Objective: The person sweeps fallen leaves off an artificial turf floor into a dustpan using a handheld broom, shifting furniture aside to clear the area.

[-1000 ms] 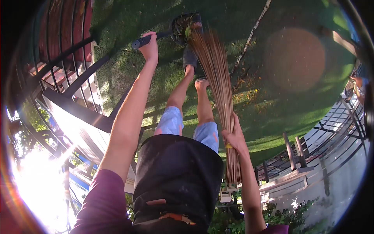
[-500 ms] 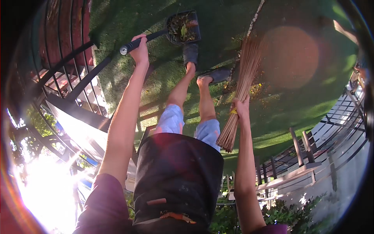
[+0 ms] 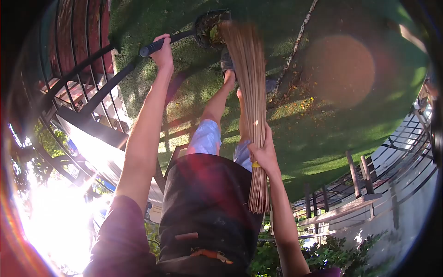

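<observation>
My left hand (image 3: 163, 54) is wrapped round the black handle of a long-handled dustpan (image 3: 182, 35). Its pan, at the top of the view, holds dry leaves (image 3: 213, 32) and a few green ones. In my right hand (image 3: 265, 154) is a stick broom (image 3: 249, 87), gripped near its yellow band. The broom's bristle tips reach the right side of the pan and cover part of it and of the leaves. Behind the broom, one dark shoe shows in part and the other is mostly hidden.
Loose leaves (image 3: 304, 104) lie scattered on the green turf (image 3: 341, 124) to the right. A thin pale line (image 3: 295, 41) runs across the turf. Black metal railings (image 3: 90, 64) stand at left, and a bench-like frame (image 3: 341, 207) is at lower right.
My right hand has swung the broom leftward, from the turf beside my feet to the pan's edge. My left hand and the dustpan have shifted only slightly.
</observation>
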The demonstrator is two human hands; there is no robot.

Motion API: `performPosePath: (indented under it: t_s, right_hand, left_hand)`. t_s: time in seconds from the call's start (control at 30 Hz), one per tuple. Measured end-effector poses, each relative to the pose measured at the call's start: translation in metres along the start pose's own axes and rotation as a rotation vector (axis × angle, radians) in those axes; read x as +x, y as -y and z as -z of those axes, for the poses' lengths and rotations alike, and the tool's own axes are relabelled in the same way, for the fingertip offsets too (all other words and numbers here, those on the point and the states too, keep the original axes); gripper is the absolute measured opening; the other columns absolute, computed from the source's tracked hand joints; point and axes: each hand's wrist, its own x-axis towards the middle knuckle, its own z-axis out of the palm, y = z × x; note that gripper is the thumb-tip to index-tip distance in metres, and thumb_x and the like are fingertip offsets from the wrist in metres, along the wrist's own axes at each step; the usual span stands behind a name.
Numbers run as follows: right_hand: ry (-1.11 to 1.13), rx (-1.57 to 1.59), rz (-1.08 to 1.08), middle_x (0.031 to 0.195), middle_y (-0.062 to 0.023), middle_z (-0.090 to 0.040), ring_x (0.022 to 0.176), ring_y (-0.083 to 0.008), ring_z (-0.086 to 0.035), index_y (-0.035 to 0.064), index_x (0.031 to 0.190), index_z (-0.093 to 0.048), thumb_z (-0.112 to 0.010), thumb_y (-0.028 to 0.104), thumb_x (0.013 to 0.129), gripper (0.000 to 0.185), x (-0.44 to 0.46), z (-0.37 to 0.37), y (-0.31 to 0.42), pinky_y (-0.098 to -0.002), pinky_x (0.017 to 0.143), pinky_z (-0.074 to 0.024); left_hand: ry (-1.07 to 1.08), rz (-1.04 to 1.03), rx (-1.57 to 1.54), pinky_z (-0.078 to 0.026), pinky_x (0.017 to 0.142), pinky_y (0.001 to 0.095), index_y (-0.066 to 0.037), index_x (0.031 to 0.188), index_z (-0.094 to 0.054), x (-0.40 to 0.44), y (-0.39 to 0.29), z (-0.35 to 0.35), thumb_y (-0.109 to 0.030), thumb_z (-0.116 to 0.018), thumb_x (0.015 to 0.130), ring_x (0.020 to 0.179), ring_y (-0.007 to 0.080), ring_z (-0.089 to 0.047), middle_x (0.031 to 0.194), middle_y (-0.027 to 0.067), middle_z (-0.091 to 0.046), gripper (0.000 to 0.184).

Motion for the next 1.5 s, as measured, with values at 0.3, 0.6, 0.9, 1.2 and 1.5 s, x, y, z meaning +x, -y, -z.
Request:
performPosePath:
  t_s: [0.3,0.6,0.9,1.2,1.5]
  right_hand:
    - [-0.095,0.215,0.134,0.078,-0.0097,-0.055,0.051,-0.0171,-0.055,0.0047,0.137,-0.022,-0.060,0.000,0.074,0.073,0.105,-0.018,-0.040,-0.0308,0.040,-0.0465]
    - [0.135,0.240,-0.133,0.067,-0.0065,-0.054,0.046,-0.0155,-0.053,0.0146,0.141,-0.018,-0.056,-0.005,0.076,0.077,0.022,-0.041,-0.018,-0.0289,0.039,-0.0449]
    - [-0.189,0.230,-0.013,0.068,-0.0070,-0.052,0.047,-0.0151,-0.052,0.0085,0.130,-0.026,-0.055,-0.001,0.075,0.063,0.057,-0.011,-0.025,-0.0282,0.040,-0.0447]
    - [0.125,0.359,-0.038,0.073,-0.0099,-0.054,0.047,-0.0175,-0.054,0.0084,0.140,-0.020,-0.057,-0.004,0.073,0.078,0.066,-0.087,-0.039,-0.0314,0.041,-0.0463]
    - [-0.069,0.323,-0.167,0.075,-0.0083,-0.056,0.048,-0.0144,-0.053,0.0185,0.145,-0.016,-0.056,-0.005,0.075,0.084,-0.051,0.033,-0.054,-0.0284,0.042,-0.0456]
  left_hand:
    - [0.051,-0.125,-0.066,-0.044,0.093,0.0318,-0.004,0.086,-0.067,-0.008,0.009,-0.001,-0.002,-0.063,0.080,0.099,0.0199,-0.061,0.103,0.0089,-0.066,0.007]
    - [0.115,-0.057,-0.111,-0.047,0.073,0.0240,-0.005,0.089,-0.066,0.006,0.019,0.009,-0.003,-0.062,0.083,0.086,0.0113,-0.058,0.107,0.0072,-0.066,0.008]
    - [0.184,-0.098,-0.027,-0.045,0.086,0.0286,-0.005,0.088,-0.067,0.003,0.019,0.014,-0.005,-0.062,0.082,0.095,0.0164,-0.060,0.107,0.0079,-0.065,0.008]
    - [0.187,-0.089,-0.008,-0.048,0.071,0.0236,-0.005,0.091,-0.068,0.010,0.012,0.016,-0.005,-0.062,0.083,0.087,0.0105,-0.059,0.108,0.0064,-0.065,0.010]
    - [0.264,0.031,-0.152,-0.051,0.081,0.0280,-0.006,0.095,-0.067,0.022,0.002,0.028,-0.005,-0.061,0.084,0.098,0.0143,-0.060,0.106,0.0060,-0.065,0.013]
